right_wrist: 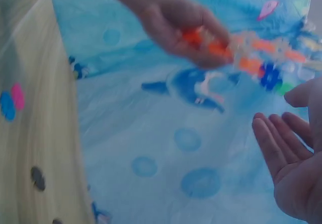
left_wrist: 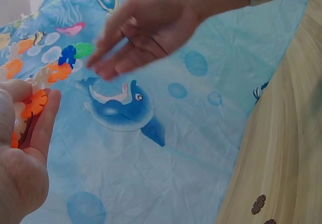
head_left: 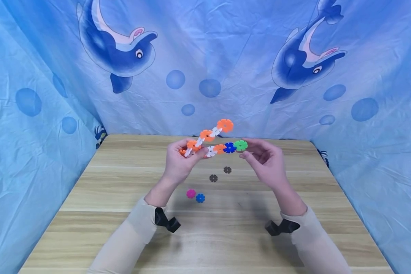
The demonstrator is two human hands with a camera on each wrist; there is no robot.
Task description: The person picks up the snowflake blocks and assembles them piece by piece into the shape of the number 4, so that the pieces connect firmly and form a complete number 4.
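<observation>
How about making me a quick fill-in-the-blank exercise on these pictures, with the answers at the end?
The chain held by the left hand ends near the right hand in a disc colored ____.
On the table, the pink disc lies beside a disc colored ____.
The dark discs on the table number ____.

Missing words: green; blue; two.

Chain (head_left: pixel 219 148) partly hidden by left hand (head_left: pixel 180 161), right hand (left_wrist: pixel 148 35) blurred in left wrist view, dark disc (left_wrist: pixel 270 221) cropped
</observation>
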